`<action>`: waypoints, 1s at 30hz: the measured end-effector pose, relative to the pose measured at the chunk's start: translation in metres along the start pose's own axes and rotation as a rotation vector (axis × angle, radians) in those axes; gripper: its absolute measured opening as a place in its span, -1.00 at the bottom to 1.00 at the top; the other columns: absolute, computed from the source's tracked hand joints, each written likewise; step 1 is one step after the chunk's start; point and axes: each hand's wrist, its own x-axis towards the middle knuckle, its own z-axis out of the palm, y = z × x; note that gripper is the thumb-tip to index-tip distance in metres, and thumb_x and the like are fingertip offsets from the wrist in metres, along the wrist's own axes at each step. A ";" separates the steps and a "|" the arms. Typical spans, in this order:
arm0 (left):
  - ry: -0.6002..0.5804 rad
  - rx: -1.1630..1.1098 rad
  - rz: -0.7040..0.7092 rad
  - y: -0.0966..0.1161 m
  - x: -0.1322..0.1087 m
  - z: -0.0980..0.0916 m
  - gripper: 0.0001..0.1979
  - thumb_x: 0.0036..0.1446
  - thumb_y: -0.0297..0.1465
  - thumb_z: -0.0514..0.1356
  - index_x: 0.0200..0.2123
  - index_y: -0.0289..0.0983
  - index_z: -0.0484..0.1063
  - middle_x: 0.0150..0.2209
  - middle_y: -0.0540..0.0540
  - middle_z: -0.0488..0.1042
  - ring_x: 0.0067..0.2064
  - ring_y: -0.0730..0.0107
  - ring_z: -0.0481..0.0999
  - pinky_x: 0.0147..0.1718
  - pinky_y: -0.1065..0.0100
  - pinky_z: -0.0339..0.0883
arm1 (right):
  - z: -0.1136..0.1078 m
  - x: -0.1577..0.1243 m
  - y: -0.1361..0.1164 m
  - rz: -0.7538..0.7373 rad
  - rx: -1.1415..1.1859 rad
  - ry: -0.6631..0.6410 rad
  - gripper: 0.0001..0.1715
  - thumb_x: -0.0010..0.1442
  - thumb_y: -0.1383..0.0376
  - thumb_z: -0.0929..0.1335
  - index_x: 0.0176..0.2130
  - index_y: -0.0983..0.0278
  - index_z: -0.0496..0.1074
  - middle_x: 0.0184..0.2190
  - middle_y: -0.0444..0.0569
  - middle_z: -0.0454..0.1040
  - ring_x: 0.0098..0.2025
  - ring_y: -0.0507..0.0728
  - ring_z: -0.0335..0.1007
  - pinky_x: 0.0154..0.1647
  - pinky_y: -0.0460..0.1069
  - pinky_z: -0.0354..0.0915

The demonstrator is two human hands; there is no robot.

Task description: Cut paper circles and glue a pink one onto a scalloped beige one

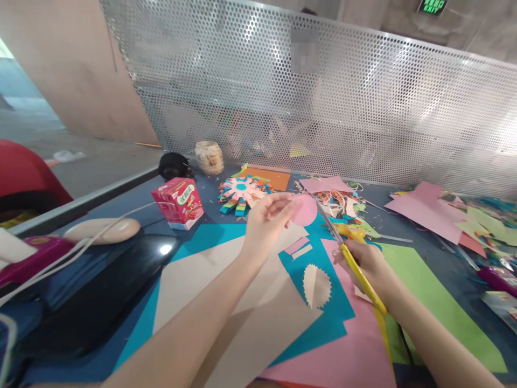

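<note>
My left hand (pixel 264 221) pinches a small round piece of pink paper (pixel 306 210) above the table. The fingers of my right hand (pixel 369 261) are wrapped round yellow-handled scissors (pixel 328 220), with the long metal blades pointing up and away from me beside the pink circle's right edge. Whether the blades touch the paper, I cannot tell. Under my hands lie beige paper (pixel 218 302), teal paper (pixel 339 307), pink paper (pixel 339 355) and green paper (pixel 432 296). A folded, zigzag-edged beige disc (pixel 321 286) rests on the teal sheet.
Behind my hands lie a layered paper flower (pixel 242 188) and paper scraps (pixel 335 203). At left stand a red drink carton (pixel 177 203), a computer mouse (pixel 105 230) and a dark phone-like slab (pixel 100 296). A perforated metal screen (pixel 250 97) borders the table's back.
</note>
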 end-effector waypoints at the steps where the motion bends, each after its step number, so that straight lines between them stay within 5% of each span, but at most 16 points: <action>1: -0.025 -0.001 -0.056 0.000 -0.002 0.002 -0.64 -0.26 -0.37 0.45 -0.33 -0.31 0.48 -0.41 -0.06 0.58 -0.56 0.57 0.41 -0.61 0.49 0.30 | 0.000 0.000 0.000 -0.004 0.002 0.002 -0.45 0.20 -0.09 0.25 -0.48 0.30 0.41 -0.58 -0.11 0.27 -0.53 0.04 0.11 -0.53 -0.04 0.06; 6: -0.166 -0.023 -0.214 0.002 -0.009 0.007 -0.67 -0.24 -0.36 0.44 -0.36 -0.32 0.47 -0.49 -0.09 0.55 -0.45 0.35 0.56 -0.60 0.46 0.33 | -0.001 0.000 -0.002 0.002 0.018 0.023 -0.46 0.25 -0.05 0.22 -0.49 0.29 0.40 -0.62 -0.13 0.21 -0.56 0.04 0.11 -0.57 -0.04 0.04; 13: -0.143 -0.021 -0.166 0.001 -0.008 0.006 -0.80 -0.16 -0.37 0.40 -0.44 -0.32 0.48 -0.58 -0.05 0.51 -0.51 0.43 0.51 -0.65 0.49 0.29 | -0.002 0.000 -0.005 0.016 0.200 -0.108 -0.42 0.24 -0.16 0.17 -0.41 0.27 0.34 -0.68 -0.20 0.08 -0.62 0.01 0.05 -0.65 -0.08 -0.08; 30: -0.231 -0.046 -0.249 0.004 -0.016 0.013 -0.77 -0.21 -0.37 0.41 -0.48 -0.32 0.46 -0.55 -0.06 0.53 -0.57 0.47 0.48 -0.69 0.51 0.25 | -0.002 -0.001 -0.007 0.073 0.167 -0.102 -0.50 0.20 -0.11 0.20 -0.45 0.24 0.23 -0.65 -0.23 0.09 -0.67 -0.02 0.06 -0.67 -0.10 0.01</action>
